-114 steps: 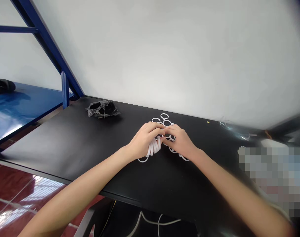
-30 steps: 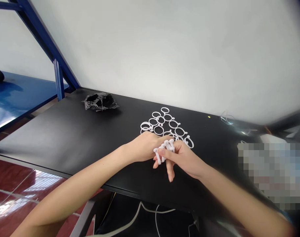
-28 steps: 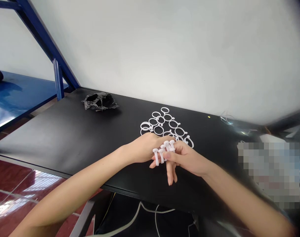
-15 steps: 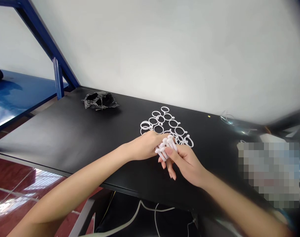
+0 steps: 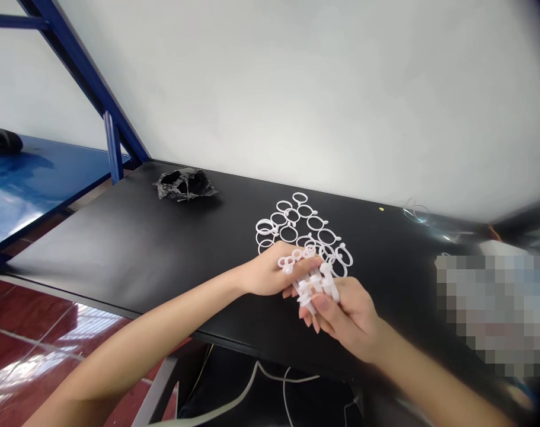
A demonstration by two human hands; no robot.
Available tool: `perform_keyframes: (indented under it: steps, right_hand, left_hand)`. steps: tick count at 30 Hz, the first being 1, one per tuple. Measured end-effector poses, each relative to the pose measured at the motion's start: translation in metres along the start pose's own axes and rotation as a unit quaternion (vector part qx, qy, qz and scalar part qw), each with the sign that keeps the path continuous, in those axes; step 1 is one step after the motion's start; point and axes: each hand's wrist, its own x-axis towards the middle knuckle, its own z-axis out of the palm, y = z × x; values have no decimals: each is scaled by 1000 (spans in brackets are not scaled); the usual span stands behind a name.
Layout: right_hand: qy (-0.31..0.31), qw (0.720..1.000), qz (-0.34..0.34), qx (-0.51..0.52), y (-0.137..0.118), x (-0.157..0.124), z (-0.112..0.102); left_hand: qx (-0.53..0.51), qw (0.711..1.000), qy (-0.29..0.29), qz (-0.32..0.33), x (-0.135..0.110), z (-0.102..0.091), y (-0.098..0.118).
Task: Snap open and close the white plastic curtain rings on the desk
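Close together above the black table (image 5: 131, 243), both of my hands are closed on white plastic curtain rings with small eyelets. My left hand (image 5: 270, 270) grips several rings, and a row of their eyelets (image 5: 296, 255) sticks up by the thumb. In my right hand (image 5: 354, 317) is a stacked bunch of curtain rings (image 5: 327, 284), pinched under the thumb. The two bunches touch or overlap; exactly where they part I cannot tell. Just behind my hands, more loose curtain rings (image 5: 288, 233) lie spread on the table, some overlapping.
A crumpled black plastic bag (image 5: 185, 184) sits at the back left of the table. Clear plastic (image 5: 418, 213) and a pixelated patch (image 5: 492, 314) are on the right. A white wall (image 5: 296, 89) rises behind. Cables (image 5: 234, 400) hang below the front edge.
My right hand has moved slightly down and right, and the rings between the hands have spread into two bunches. Small eyelets now show at my left hand. The view has shifted a little.
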Motion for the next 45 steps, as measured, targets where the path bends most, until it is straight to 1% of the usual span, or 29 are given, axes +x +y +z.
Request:
perform_keyframes:
  steps: [2,4,6,7,8,9,10,11,13,15,17,19,21,23,25,27,28,30,31,32,34,35,37,39,41,45]
  right_hand:
    - [5,994,77,73,3,1,0]
    - [9,983,151,106,7,3,-4]
    - [40,973,207,94,13,5,-12]
    - [70,969,224,78,17,5,-18]
    - [100,965,236,62,21,4,-24]
    - [121,961,244,55,24,3,-30]
    - [139,958,247,52,27,1,-34]
    - [149,955,251,52,29,0,-38]
    - [161,952,255,53,31,-3,-42]
    - [164,950,259,51,30,-3,-43]
    - [160,949,267,48,29,-2,-43]
    - [154,949,272,41,29,-1,-44]
    - [153,949,273,33,30,-1,-46]
    - [157,949,272,26,32,-4,-50]
    - [163,947,275,18,34,-8,-56]
    - [168,946,277,1,35,-13,-63]
    - [169,946,277,-14,36,-15,-66]
    - [165,945,274,-68,38,-20,-73]
    - [157,943,271,-108,38,-21,-76]
    - [143,941,267,-152,39,-22,-79]
    - [98,934,250,-236,40,-23,-82]
    - [70,931,237,-268,41,-22,-83]
    - [24,928,210,-306,44,-20,-83]
    - [-1,925,195,-326,46,-16,-83]
    - [-13,919,199,-341,48,-10,-81]
    - [-18,908,233,-347,49,1,-83]
  left_hand:
    - [0,1000,-12,0,0,-6,0]
    - [36,999,-12,-8,-3,-20,0]
    - [131,991,19,-24,-8,-44,-3]
    - [180,981,45,-48,-12,-60,-4]
    - [218,969,84,-73,-16,-76,-7]
    - [259,952,130,-102,-20,-93,-9]
    - [302,928,165,-144,-24,-109,-12]
    - [329,906,174,-204,-27,-124,-16]
    - [336,892,164,-256,-32,-147,-21]
    - [332,886,155,-285,-33,-160,-25]
    - [333,881,151,-300,-33,-164,-25]
    - [334,878,145,-311,-33,-163,-23]
    - [317,880,136,-326,-36,-161,-18]
    - [290,886,127,-340,-42,-160,-13]
    - [292,884,127,-342,-50,-158,-7]
    - [345,870,150,-318,-59,-150,-1]
    - [380,860,169,-296,-63,-144,2]
    - [432,844,204,-244,-69,-123,8]
    - [441,847,204,-217,-71,-111,11]
    - [437,861,176,-191,-73,-97,13]
    - [423,889,99,-145,-73,-71,15]
    - [419,896,66,-131,-72,-60,14]
    - [431,896,37,-95,-68,-46,9]
    - [461,885,40,-60,-59,-40,0]
    - [488,871,41,-38,-50,-39,-9]
    - [502,864,24,-30,-32,-42,-23]
